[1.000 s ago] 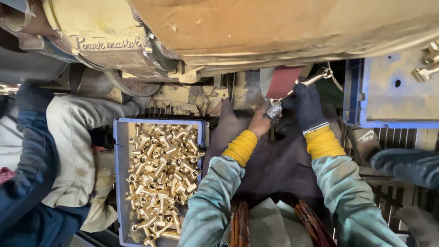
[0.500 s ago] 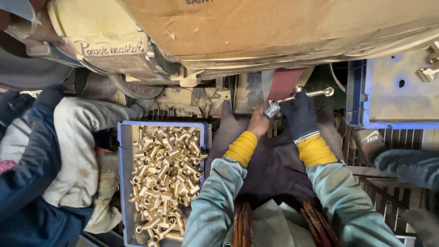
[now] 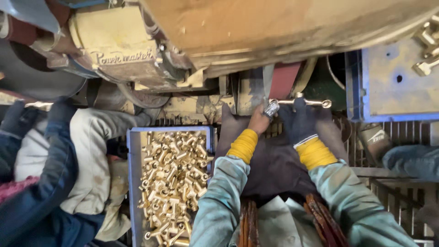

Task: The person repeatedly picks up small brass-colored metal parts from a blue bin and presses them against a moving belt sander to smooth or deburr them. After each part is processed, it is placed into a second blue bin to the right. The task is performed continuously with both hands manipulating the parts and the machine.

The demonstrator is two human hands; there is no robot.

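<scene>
**Two hands holding one metal fitting against a sanding belt**

Far left: one co-worker (image 3: 41, 174), seen from above, in a dark blue sleeve and a pale, soiled garment; no hand of this person is clearly visible. Above, one cream-coloured machine housing (image 3: 114, 45) with one round wheel beneath it.

Left of centre: one blue tray (image 3: 133, 183) filled with brass fittings (image 3: 173, 178), heaped too densely to count; they lie in all directions and reach the tray's lower edge.

Centre: the person's two forearms, each in a pale green sleeve ending in one yellow cuff, two cuffs in all. The left hand (image 3: 259, 120) is bare and closed around the silvery left end of one metal fitting (image 3: 299, 101), a slim cross-shaped bar lying level. The right hand (image 3: 299, 122), in one dark glove, grips the bar's middle from below, fingers curled up around it. The fitting sits just in front of one reddish sanding belt (image 3: 283, 80), which runs upright under the large tan machine cover (image 3: 283, 27); whether the bar touches the belt cannot be told. One dark cloth (image 3: 274, 164) covers the lap below both hands.

Right: one blue metal table (image 3: 388, 87) bearing a few brass parts at its far corner, cut off by the edge. Below it, one shoe (image 3: 375, 137) and one blue-clad leg (image 3: 411, 160) of another person.
</scene>
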